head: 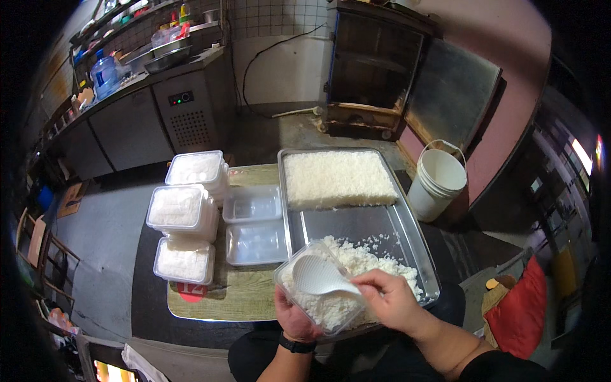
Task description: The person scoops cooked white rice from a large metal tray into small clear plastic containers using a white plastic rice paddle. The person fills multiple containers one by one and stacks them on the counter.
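My left hand (297, 317) holds a clear plastic container of white rice (329, 310) from below, tilted over the near edge of a metal tray (343, 229). The handle of a white rice paddle (315, 276) is in my right hand (389, 298), and its blade lies over the rice in the container. Behind, a thick rectangular slab of cooked rice (339, 179) fills the far part of the tray. Loose rice (382, 260) lies at the tray's near end. Two empty clear containers (255, 243) stand left of the tray.
Stacks of rice-filled, lidded containers (184, 207) stand at the table's left. A white bucket (437, 184) is beyond the tray's right side. Farther back are a steel counter (129, 126) and an open cabinet (377, 62). A red cushion (518, 308) lies at the right.
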A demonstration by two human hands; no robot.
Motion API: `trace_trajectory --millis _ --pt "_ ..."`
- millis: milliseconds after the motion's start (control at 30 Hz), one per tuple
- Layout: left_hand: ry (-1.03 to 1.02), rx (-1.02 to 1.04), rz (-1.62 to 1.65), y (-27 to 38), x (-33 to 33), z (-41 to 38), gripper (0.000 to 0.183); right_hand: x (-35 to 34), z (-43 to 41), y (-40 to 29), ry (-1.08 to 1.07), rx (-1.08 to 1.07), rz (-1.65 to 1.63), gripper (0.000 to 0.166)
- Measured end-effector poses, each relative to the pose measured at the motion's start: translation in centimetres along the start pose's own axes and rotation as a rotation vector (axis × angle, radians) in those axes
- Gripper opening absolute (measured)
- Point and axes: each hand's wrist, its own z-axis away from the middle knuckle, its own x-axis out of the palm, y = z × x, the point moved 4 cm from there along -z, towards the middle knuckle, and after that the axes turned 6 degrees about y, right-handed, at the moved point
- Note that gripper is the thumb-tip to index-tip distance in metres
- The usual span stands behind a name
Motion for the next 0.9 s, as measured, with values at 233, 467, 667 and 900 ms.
trace_trajectory --millis 233,467,667,900 --pt "-0.13 -0.141 0.434 -0.2 0.6 -0.1 0.081 -1.0 -0.1 0.3 0.03 0.027 -0.04 0.019" --pt "0.025 -0.062 -0.028 -0.1 -0.3 0.2 0.078 -0.6 -0.2 2.5 0.083 0.056 -0.175 0.018" --pt "0.068 -0.001 -0.039 0.5 1.2 -0.4 0.088 -0.8 2.0 2.4 -0.042 0.083 -0.067 0.019" --pt "0.041 -0.028 -0.093 0.4 -1.1 -0.7 0.088 -1.9 2.3 2.2 -0.163 0.105 0.008 0.022"
